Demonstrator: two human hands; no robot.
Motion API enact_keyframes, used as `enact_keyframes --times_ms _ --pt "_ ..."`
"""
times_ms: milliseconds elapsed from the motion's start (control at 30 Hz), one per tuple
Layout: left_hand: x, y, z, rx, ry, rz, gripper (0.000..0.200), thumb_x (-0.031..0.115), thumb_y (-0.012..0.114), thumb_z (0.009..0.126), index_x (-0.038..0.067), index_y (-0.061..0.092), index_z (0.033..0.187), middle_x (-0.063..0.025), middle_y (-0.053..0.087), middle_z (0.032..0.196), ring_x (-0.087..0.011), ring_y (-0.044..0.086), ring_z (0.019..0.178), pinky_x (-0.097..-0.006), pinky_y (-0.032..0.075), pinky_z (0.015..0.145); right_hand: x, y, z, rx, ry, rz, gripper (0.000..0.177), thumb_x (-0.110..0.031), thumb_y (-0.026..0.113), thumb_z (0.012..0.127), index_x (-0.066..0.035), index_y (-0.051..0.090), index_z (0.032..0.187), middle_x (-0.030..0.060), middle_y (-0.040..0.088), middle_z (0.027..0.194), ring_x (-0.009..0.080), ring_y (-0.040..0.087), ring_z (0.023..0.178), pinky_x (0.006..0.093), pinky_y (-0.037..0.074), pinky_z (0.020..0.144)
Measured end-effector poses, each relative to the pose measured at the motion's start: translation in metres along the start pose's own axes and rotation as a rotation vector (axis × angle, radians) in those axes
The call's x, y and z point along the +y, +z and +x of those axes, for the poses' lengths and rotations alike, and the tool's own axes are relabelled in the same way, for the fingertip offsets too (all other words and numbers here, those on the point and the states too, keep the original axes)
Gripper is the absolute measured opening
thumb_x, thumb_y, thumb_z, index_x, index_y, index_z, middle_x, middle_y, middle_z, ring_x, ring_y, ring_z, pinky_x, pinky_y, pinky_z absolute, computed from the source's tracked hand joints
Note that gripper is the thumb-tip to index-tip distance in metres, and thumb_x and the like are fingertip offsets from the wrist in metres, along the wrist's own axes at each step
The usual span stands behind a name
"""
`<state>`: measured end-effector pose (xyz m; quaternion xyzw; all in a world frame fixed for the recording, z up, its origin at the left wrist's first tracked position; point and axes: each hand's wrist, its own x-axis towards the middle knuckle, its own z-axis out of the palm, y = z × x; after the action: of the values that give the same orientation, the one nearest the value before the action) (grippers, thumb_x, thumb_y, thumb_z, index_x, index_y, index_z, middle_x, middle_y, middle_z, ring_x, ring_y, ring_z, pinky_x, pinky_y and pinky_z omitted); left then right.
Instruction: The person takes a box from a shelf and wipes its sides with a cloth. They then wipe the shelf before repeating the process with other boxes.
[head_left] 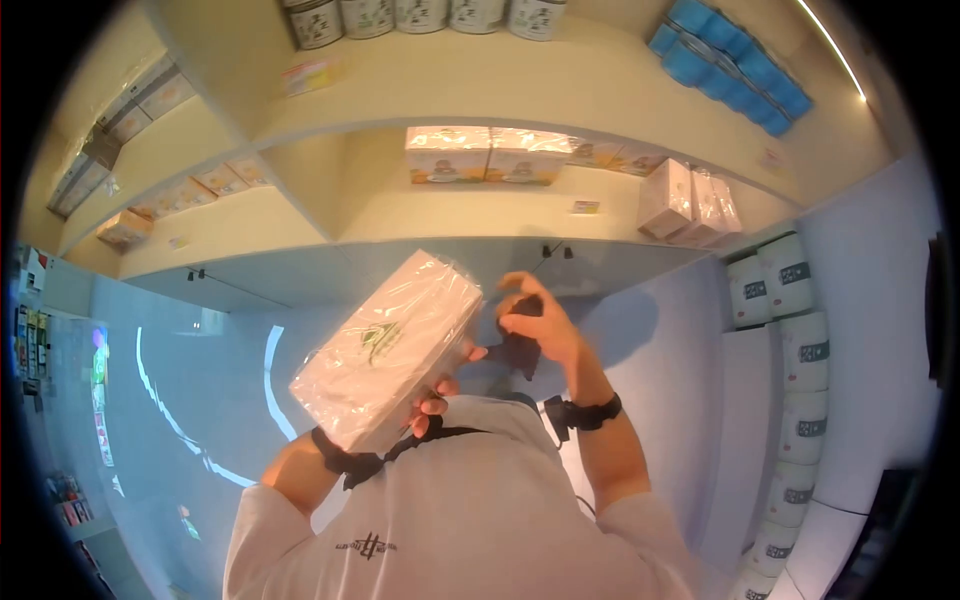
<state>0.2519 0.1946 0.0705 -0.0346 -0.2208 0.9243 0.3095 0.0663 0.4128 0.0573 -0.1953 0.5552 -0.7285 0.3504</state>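
Observation:
A white box (385, 345) in clear shrink-wrap, with a green mark on its top face, is tilted in front of my chest. My left hand (432, 405) supports it from below; the fingertips curl up along its right side and the palm is hidden beneath. To the right of the box, my right hand (548, 325) is raised with thumb and fingers bent round a dark, crumpled, cloth-like piece (518, 350), which hangs down below the thumb. I cannot tell exactly what that dark piece is. Black straps circle both wrists.
Wrapped cartons (485, 165) stand on the middle shelf, with more wrapped boxes (690, 205) at its right end. Cans (420, 15) and a blue wrapped pack (715, 60) occupy the upper shelf. White packs (803, 385) are lined up at right. Cabinet doors (400, 270) lie below the shelf.

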Motion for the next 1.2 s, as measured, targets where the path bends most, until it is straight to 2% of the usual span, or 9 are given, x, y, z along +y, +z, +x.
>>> enact_keyframes --times_ms 233,333,433,500,667,767,833,933,1200 --pt "-0.023 -0.059 0.103 -0.296 -0.431 -0.081 0.090 0.042 0.057 0.097 0.000 0.004 0.157 -0.0191 0.040 0.124 -0.0407 0.057 0.116 -0.0741 0.043 0.102 -0.060 -0.056 -0.030 -0.563 0.337 0.054 0.082 -0.001 0.084 0.058 -0.002 0.057 0.136 0.0040 0.067 0.110 0.0132 0.061 0.100 0.0283 0.050 0.088" --pt "-0.027 -0.068 0.123 -0.278 -0.478 -0.021 0.083 0.041 0.057 0.098 0.003 0.013 0.157 -0.0186 0.042 0.128 -0.0403 0.057 0.120 -0.0707 0.042 0.105 -0.067 -0.073 -0.039 -0.521 0.165 -0.119 0.061 -0.014 0.094 0.061 0.003 0.062 0.111 0.0075 0.067 0.078 0.0131 0.062 0.069 0.0291 0.051 0.054" --pt "-0.034 -0.061 0.131 -0.202 -0.453 0.086 0.075 0.041 0.057 0.098 0.003 0.026 0.155 -0.0185 0.047 0.132 -0.0372 0.056 0.124 -0.0632 0.044 0.108 -0.056 -0.083 -0.043 -0.498 0.002 -0.212 0.060 -0.012 0.089 0.061 0.002 0.062 0.112 0.0043 0.068 0.082 0.0121 0.062 0.071 0.0280 0.052 0.061" --pt "-0.040 -0.045 0.125 -0.033 -0.246 0.329 0.073 0.042 0.058 0.098 0.003 0.030 0.153 -0.0184 0.049 0.133 -0.0359 0.056 0.124 -0.0602 0.044 0.109 -0.059 -0.088 -0.047 -0.520 -0.004 -0.267 0.074 -0.018 0.087 0.061 -0.002 0.061 0.128 0.0033 0.067 0.109 0.0127 0.058 0.102 0.0291 0.046 0.092" --pt "-0.014 0.039 0.085 0.788 0.342 1.510 0.068 0.043 0.059 0.098 0.002 0.041 0.149 -0.0181 0.053 0.137 -0.0326 0.056 0.126 -0.0527 0.044 0.110 -0.045 -0.096 -0.042 -0.365 -0.242 -0.397 0.072 -0.024 0.088 0.058 -0.001 0.064 0.122 0.0057 0.063 0.097 0.0168 0.058 0.090 0.0294 0.047 0.085" --pt "0.018 0.090 0.061 0.674 0.363 1.341 0.068 0.042 0.071 0.091 -0.001 0.053 0.141 -0.0164 0.057 0.141 -0.0268 0.057 0.127 -0.0417 0.045 0.107 -0.037 -0.098 -0.035 -0.290 -0.216 -0.518 0.072 -0.024 0.089 0.057 -0.001 0.064 0.121 0.0062 0.061 0.097 0.0185 0.057 0.089 0.0299 0.046 0.084" --pt "-0.008 0.127 0.070 0.724 0.234 2.368 0.085 0.041 0.081 0.081 0.001 0.046 0.146 -0.0192 0.054 0.144 -0.0310 0.057 0.126 -0.0415 0.046 0.105 -0.022 -0.095 -0.026 -0.248 -0.186 -0.600 0.072 -0.023 0.088 0.058 0.000 0.063 0.122 0.0051 0.057 0.094 0.0196 0.056 0.089 0.0298 0.045 0.084" --pt "-0.033 0.136 0.097 0.834 0.066 2.921 0.102 0.038 0.089 0.069 0.003 0.039 0.151 -0.0209 0.053 0.144 -0.0368 0.055 0.127 -0.0412 0.044 0.107 -0.005 -0.082 -0.008 -0.195 -0.238 -0.697 0.072 -0.024 0.087 0.059 0.000 0.063 0.122 0.0052 0.055 0.092 0.0200 0.055 0.087 0.0300 0.045 0.083" --pt "0.055 0.151 0.088 0.688 -0.069 2.957 0.098 0.025 0.085 0.066 0.019 0.039 0.154 -0.0179 0.063 0.118 -0.0388 0.062 0.104 -0.0439 0.050 0.089 0.041 -0.044 0.047 -0.036 -0.311 -0.501 0.075 -0.022 0.087 0.062 0.003 0.059 0.127 0.0028 0.053 0.099 0.0148 0.053 0.093 0.0275 0.043 0.087"
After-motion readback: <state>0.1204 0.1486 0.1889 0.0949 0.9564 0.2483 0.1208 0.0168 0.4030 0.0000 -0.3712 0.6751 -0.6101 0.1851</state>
